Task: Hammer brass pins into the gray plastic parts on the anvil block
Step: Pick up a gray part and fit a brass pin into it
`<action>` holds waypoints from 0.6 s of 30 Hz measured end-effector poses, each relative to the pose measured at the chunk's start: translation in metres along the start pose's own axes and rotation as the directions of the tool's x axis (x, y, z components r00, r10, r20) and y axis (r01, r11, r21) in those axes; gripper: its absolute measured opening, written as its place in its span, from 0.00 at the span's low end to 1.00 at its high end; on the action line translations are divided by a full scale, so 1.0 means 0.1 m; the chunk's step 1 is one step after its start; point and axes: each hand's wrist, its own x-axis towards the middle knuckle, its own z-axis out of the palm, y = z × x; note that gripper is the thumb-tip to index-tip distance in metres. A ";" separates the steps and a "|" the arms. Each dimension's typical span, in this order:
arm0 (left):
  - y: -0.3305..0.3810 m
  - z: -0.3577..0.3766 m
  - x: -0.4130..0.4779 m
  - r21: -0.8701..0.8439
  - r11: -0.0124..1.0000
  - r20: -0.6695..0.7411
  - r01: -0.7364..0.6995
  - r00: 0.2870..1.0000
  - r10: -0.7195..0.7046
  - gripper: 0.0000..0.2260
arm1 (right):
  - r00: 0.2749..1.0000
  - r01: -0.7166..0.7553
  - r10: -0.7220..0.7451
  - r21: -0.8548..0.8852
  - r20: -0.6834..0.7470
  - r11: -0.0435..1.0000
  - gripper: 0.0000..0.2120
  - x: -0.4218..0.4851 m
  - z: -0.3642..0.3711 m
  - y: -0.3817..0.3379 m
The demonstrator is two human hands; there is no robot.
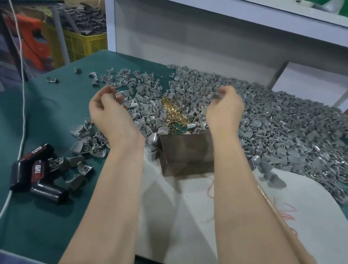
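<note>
The dark brown rectangular metal anvil block [186, 153] sits in the middle of the bench on a white cloth [183, 216], between the person's two forearms. Its top face is bare, with no part set on it. Just behind it lies a small loose heap of short shiny brass pins [171, 112], touching the small gray plastic parts [283, 132], wedge-shaped mouldings with a socket. These spread in a broad, deep pile to the right and a thinner scatter to the left.

Both hands are raised over that stock. The right hand [225, 108] has its fingers curled toward the thumb, with a gray smear at the tips. The left hand [108, 110] is loosely curled with the palm turned inward. Motion blur is heavy at both sets of fingertips, so I cannot tell whether either hand actually holds a part or a pin.

A pale wooden handle [286, 230], probably the hammer's, lies beside the right forearm with no hand on it.

I judge this as the picking stage of one cycle: nothing is seated or struck yet. The large right-hand pile suggests most of the work is still to do.

Further out on the green table mat [43, 215] are black cylinders [34, 173] marked TAPER and a white cable [22, 120].
</note>
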 end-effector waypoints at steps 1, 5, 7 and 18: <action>-0.01 0.01 -0.01 0.002 1.000 0.004 0.009 1.000 -0.009 0.09 | 0.998 -0.059 0.060 -0.031 0.020 0.998 0.22 0.04 -0.02 0.05; -0.06 0.04 -0.04 0.033 0.999 0.029 0.032 0.999 -0.033 0.10 | 0.951 0.162 -0.104 -0.182 0.293 0.970 0.18 -0.16 0.12 -0.01; -0.07 0.03 -0.04 0.062 0.998 0.041 0.023 0.999 -0.026 0.10 | 0.846 0.257 -0.126 -0.189 0.518 0.948 0.12 -0.28 0.22 -0.10; -0.09 0.04 -0.04 0.068 0.996 0.064 0.052 0.996 -0.056 0.09 | 0.649 0.337 -0.099 -0.168 0.754 0.927 0.08 -0.36 0.51 -0.40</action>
